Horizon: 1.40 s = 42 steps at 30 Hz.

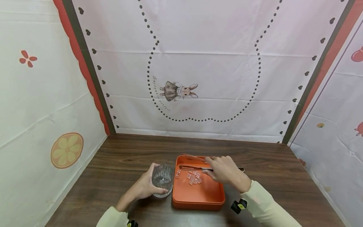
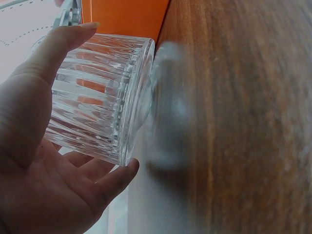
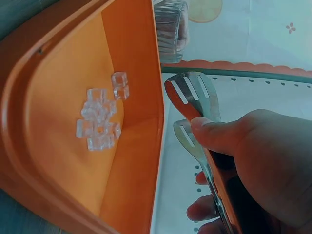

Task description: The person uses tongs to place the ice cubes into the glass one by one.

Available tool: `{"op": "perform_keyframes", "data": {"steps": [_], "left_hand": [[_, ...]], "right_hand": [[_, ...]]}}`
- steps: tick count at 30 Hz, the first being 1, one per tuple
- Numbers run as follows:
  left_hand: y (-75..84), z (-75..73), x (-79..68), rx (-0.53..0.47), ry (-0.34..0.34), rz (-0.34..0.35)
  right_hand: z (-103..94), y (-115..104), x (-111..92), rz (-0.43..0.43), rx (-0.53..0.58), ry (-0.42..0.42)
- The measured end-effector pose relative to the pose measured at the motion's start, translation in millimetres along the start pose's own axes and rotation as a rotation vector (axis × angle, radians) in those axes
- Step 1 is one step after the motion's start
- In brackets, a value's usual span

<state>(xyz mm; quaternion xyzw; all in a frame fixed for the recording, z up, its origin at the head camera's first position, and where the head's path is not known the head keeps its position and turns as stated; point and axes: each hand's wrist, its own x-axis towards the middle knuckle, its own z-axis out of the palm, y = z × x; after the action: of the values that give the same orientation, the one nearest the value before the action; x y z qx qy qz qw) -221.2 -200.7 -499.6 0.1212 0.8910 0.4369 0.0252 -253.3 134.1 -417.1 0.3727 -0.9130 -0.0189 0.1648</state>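
My left hand [image 1: 146, 185] holds a clear ribbed glass [image 1: 163, 178], its thumb on one side and its fingers around the other. The glass stands upright beside the left wall of an orange tray [image 1: 198, 197]; its base is at the tabletop. Over the tray's far right part, my right hand [image 1: 225, 170] grips metal tongs [image 3: 197, 95] with slotted heads and dark handle parts. Their two heads are apart, with nothing visible between them. Several clear cubes [image 1: 194, 179] lie on the tray floor, most of them clustered, with a couple near the left wall [image 1: 177, 173].
A dark wood-grain table [image 1: 136, 148] lies beneath everything. White printed cloth [image 1: 204, 78] hangs behind the table and along both sides. The tray's raised walls stand between the glass and the cubes.
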Motion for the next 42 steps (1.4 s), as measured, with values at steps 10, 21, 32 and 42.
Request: {"op": "perform_keyframes", "data": {"steps": [10, 21, 32, 42], "left_hand": [[-0.2, 0.5, 0.4, 0.024, 0.010, -0.006], [-0.5, -0.2, -0.5, 0.019, 0.006, 0.010], [-0.4, -0.4, 0.0, 0.012, 0.005, 0.020], [-0.4, -0.2, -0.1, 0.007, 0.003, 0.017]], "right_hand": [[5.4, 4, 2, 0.059, 0.000, -0.081], [17.2, 5, 5, 0.119, -0.011, -0.149], [21.9, -1, 9, 0.131, -0.035, -0.233], [25.8, -5, 12, 0.160, 0.011, -0.246]]}}
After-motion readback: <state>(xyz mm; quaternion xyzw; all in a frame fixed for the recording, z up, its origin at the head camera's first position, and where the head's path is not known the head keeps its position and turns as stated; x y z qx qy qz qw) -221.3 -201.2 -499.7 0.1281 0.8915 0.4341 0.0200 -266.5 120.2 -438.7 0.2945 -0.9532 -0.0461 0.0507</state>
